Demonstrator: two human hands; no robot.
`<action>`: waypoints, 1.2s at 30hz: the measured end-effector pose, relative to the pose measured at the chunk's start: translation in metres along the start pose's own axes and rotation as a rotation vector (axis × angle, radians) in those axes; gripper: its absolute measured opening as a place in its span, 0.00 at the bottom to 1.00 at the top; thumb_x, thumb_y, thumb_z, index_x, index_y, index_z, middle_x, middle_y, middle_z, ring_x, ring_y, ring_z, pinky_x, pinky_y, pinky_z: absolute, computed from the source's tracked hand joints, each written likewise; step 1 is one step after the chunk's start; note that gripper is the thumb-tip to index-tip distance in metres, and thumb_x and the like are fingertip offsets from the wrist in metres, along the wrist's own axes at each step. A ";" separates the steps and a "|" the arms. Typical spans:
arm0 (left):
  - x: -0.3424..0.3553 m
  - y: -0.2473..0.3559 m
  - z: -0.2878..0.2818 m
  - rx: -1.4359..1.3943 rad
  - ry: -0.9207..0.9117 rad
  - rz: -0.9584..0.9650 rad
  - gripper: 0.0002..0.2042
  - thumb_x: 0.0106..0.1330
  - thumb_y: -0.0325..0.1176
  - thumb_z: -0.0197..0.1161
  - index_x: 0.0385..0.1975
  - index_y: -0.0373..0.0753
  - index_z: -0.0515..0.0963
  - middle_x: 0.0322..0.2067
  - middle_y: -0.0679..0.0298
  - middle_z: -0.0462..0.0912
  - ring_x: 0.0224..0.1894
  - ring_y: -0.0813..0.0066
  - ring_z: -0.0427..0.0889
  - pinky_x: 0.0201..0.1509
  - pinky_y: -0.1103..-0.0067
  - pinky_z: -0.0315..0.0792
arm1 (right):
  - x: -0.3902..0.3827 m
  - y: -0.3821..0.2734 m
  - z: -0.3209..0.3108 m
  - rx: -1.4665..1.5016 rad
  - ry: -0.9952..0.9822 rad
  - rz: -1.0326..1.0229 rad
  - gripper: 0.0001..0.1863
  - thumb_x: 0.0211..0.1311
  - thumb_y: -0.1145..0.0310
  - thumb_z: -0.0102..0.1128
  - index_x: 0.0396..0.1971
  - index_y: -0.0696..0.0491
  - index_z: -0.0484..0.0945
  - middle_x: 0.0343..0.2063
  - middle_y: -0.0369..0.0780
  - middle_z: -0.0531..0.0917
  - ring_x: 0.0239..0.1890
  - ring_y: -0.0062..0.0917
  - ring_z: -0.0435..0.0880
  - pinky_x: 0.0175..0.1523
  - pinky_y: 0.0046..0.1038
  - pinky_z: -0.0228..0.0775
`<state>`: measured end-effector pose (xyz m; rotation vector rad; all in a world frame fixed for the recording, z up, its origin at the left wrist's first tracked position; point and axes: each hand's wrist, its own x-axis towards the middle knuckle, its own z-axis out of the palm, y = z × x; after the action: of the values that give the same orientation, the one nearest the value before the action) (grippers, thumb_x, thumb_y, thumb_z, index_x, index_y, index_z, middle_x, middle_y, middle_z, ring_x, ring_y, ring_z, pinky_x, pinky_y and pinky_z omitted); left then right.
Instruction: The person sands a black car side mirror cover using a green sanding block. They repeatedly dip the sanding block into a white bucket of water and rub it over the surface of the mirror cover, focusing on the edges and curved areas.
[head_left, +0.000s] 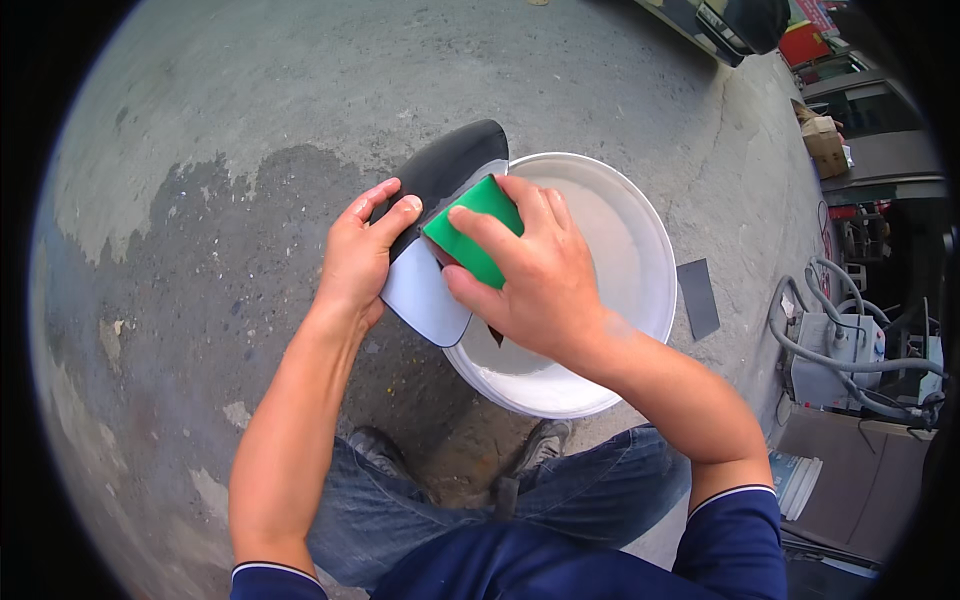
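- Over the white bucket of water, left hand clamps the black panel; wet, it could slip and drop.
- Right hand presses the green sanding block flat; uneven pressure might gouge the surface.

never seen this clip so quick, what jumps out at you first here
The green block stands out at the centre, pressed by the right hand onto a curved panel, black at the top, pale grey below. The left hand grips the panel's left edge. Just behind sits a white bucket holding cloudy liquid, on wet concrete.
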<state>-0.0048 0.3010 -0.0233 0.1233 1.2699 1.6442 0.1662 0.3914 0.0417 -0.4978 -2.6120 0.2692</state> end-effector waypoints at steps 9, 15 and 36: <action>0.000 -0.001 0.003 -0.022 0.024 0.011 0.30 0.72 0.31 0.73 0.71 0.30 0.70 0.51 0.55 0.86 0.49 0.71 0.87 0.51 0.71 0.84 | -0.029 -0.019 -0.008 0.023 -0.035 0.008 0.26 0.51 0.61 0.80 0.52 0.47 0.85 0.56 0.57 0.78 0.53 0.50 0.79 0.56 0.47 0.77; 0.008 -0.008 -0.012 -0.104 0.012 0.003 0.28 0.74 0.32 0.71 0.69 0.30 0.71 0.51 0.55 0.86 0.50 0.69 0.87 0.52 0.72 0.83 | -0.013 -0.021 0.007 -0.007 0.012 0.026 0.26 0.51 0.61 0.80 0.53 0.46 0.84 0.57 0.56 0.78 0.53 0.50 0.80 0.55 0.47 0.78; -0.001 -0.013 -0.016 -0.108 0.096 0.036 0.29 0.74 0.32 0.72 0.70 0.31 0.69 0.52 0.55 0.85 0.51 0.68 0.86 0.53 0.72 0.83 | -0.028 -0.024 0.001 -0.003 -0.035 0.035 0.28 0.49 0.62 0.82 0.54 0.47 0.87 0.58 0.59 0.77 0.54 0.53 0.79 0.58 0.48 0.77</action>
<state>-0.0058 0.2884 -0.0398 0.0016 1.2540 1.7635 0.1814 0.3585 0.0360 -0.5450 -2.6403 0.2875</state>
